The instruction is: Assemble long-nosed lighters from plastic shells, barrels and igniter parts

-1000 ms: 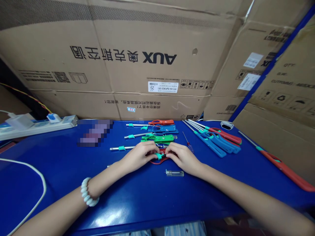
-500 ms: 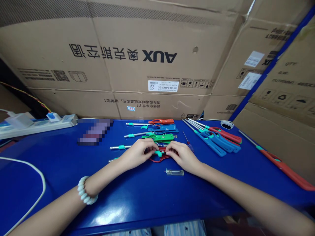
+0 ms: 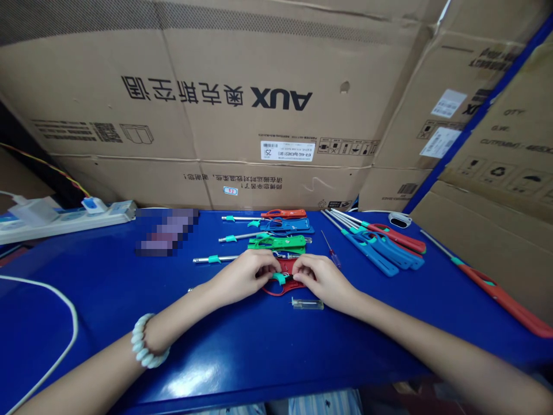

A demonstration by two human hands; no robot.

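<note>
My left hand (image 3: 250,271) pinches a small green trigger piece (image 3: 280,279) over a red lighter handle shell (image 3: 276,290) on the blue table. Opposite it, my right hand (image 3: 322,276) has its fingertips closed at a small black part (image 3: 290,278) beside the trigger; the fingers partly hide it. A clear fuel tank (image 3: 307,304) lies just below my right hand. Behind the hands, a green lighter half (image 3: 276,244), a blue one (image 3: 285,225) and a red one (image 3: 285,214) lie in a row, with metal tubes to their left.
Several assembled lighters (image 3: 380,248) lie at the right, and a red lighter (image 3: 496,291) rests farther right. A screwdriver (image 3: 332,251) lies behind my right hand. A power strip (image 3: 69,222) and a white cable (image 3: 64,300) are at the left. Cardboard (image 3: 207,138) walls the back.
Both hands have shifted slightly toward me, with the green trigger and the red handle shell lower in view. My left wrist now covers most of the nearest metal tube.
</note>
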